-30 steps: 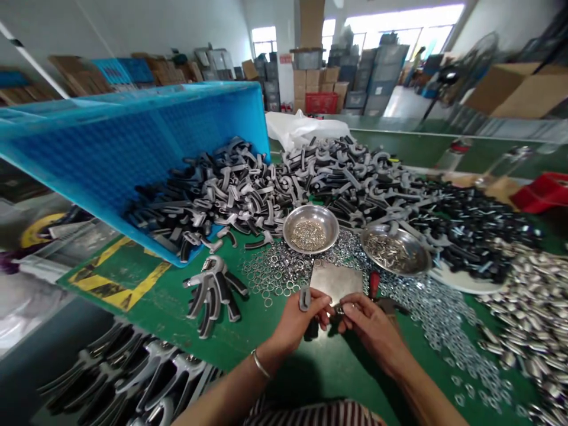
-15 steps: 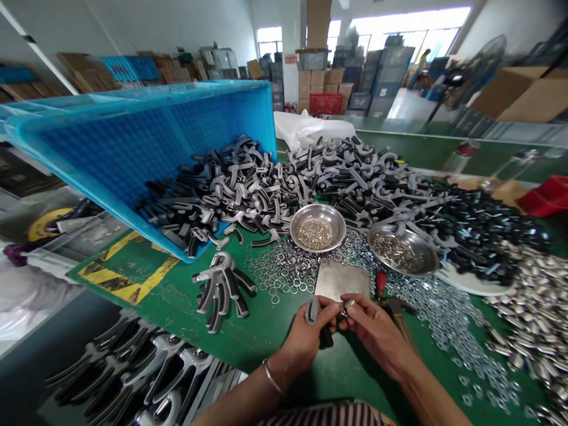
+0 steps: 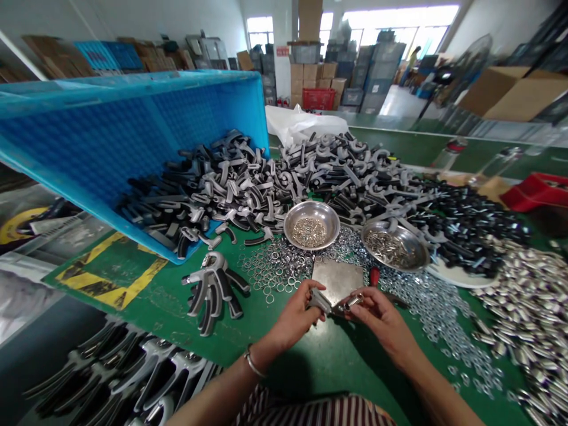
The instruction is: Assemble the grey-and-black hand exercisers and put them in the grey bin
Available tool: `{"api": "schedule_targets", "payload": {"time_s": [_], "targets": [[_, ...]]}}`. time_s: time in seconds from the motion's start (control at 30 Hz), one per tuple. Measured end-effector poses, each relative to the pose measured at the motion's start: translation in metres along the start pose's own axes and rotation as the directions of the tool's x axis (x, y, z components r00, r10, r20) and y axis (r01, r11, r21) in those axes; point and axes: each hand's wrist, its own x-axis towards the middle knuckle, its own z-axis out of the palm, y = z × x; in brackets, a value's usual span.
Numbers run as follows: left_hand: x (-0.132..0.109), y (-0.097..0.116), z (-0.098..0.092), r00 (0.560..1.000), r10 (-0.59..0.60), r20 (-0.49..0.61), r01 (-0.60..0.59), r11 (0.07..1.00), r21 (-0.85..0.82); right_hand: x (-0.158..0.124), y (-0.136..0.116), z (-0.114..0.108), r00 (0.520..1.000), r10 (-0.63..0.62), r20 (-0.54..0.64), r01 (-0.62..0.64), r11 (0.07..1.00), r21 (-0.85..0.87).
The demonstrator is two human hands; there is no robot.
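My left hand [image 3: 295, 319] is closed around a grey handle piece [image 3: 320, 300], tilted over the front of a flat metal plate [image 3: 337, 278]. In my right hand [image 3: 384, 322], the fingertips pinch a small shiny metal spring [image 3: 354, 300]. The spring is close to the inner end of the handle piece; whether the two are joined I cannot tell. To the left lies a cluster of grey-and-black hand grips [image 3: 215, 290] with a spring showing on top.
A blue crate [image 3: 146, 130] lies tipped, spilling grey-and-black handles [image 3: 239, 183]. Behind the plate stand two steel bowls [image 3: 331, 228] [image 3: 421, 257] of small metal parts. Loose rings [image 3: 268, 281], nuts [image 3: 437, 319] and shiny metal sleeves [image 3: 528, 302] cover the table. A red tool handle [image 3: 375, 276] sits beside the plate.
My hands have moved slightly apart. The handle piece has turned from upright to slanting, and the spring in my right fingers now shows more fully. The view has shifted a little.
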Motion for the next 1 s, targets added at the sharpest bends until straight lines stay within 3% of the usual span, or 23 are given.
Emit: {"api": "schedule_targets", "payload": {"time_s": [0.17,0.33,0.4,0.47,0.57,0.63,0.77,0.9,1.0], "targets": [[0.001,-0.004,0.013,0.985,0.051,-0.166,-0.019,0.982,0.186,-0.005,-0.002,0.035,0.992,-0.019,-0.127,0.024,0.999,0.039],[-0.006,-0.017,0.025,0.962,-0.055,-0.266,0.069,0.997,0.043,-0.01,0.008,0.059,0.97,-0.074,-0.233,0.087,0.995,0.048],[-0.013,-0.021,0.026,0.977,-0.128,-0.169,0.116,0.99,-0.079,-0.01,0.012,0.057,0.977,-0.074,-0.202,0.077,0.997,0.006],[-0.021,-0.019,0.022,0.989,-0.147,-0.001,0.145,0.982,-0.124,-0.009,0.012,0.051,0.99,-0.078,-0.121,0.076,0.997,-0.016],[-0.034,-0.009,0.009,0.977,-0.114,0.18,0.133,0.986,-0.102,-0.009,0.009,0.044,0.995,-0.102,0.017,0.103,0.994,-0.023],[-0.039,-0.004,0.002,0.96,-0.121,0.251,0.174,0.965,-0.198,-0.011,0.004,0.046,0.986,-0.156,0.06,0.16,0.985,-0.061],[-0.043,0.002,0.003,0.938,-0.13,0.32,0.267,0.862,-0.43,-0.008,-0.007,0.061,0.961,-0.261,0.092,0.271,0.954,-0.127],[-0.051,0.01,0.005,0.934,-0.061,0.352,0.196,0.912,-0.36,0.008,-0.015,0.073,0.964,-0.207,0.166,0.209,0.978,0.004],[-0.055,0.007,-0.006,0.92,-0.024,0.392,0.21,0.874,-0.438,0.031,-0.012,0.076,0.928,-0.206,0.31,0.256,0.958,-0.131]]}}
